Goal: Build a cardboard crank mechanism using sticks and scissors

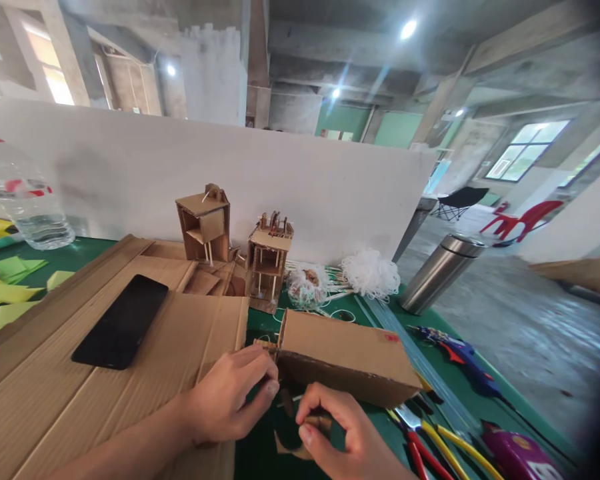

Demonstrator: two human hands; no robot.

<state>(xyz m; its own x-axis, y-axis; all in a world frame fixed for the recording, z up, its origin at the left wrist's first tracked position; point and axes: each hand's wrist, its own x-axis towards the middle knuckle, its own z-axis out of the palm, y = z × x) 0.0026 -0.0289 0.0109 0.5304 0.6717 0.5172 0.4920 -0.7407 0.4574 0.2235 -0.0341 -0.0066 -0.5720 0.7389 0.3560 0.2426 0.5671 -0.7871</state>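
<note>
Hands low in the frame, both at work over the table (93, 248)! From the head view, the right hand (347, 427), bottom centre, has thumb and forefinger pinched on a small brown piece (321, 421), apparently cardboard, half tucked behind the fingers. Across from it, the left hand (237, 393) is loosely curled, fingertips right by the near left end of a long cardboard box (340, 337); whether it grips anything I cannot tell. A little corrugated bit (265, 344) peeps out just beyond its knuckles, and a curved scrap (295, 448) lies below the right fingers.

And how far along? The box, right of centre, looks well formed, its top and long side meeting along a neat edge. Behind it, two small cardboard structures stand upright near the white partition (320, 193), the left one (213, 227) and the right one (267, 240), both seemingly built up with compartments and thin sticks. Down here, though, it's loose parts: the pinched piece appears unattached, so this portion looks only partway done.

Over at the lower right, a blue glue gun (465, 363) and yellow-and-red-handled pliers (420, 433) lie out of either hand, while a phone (123, 323) rests on flat cardboard at left.
</note>
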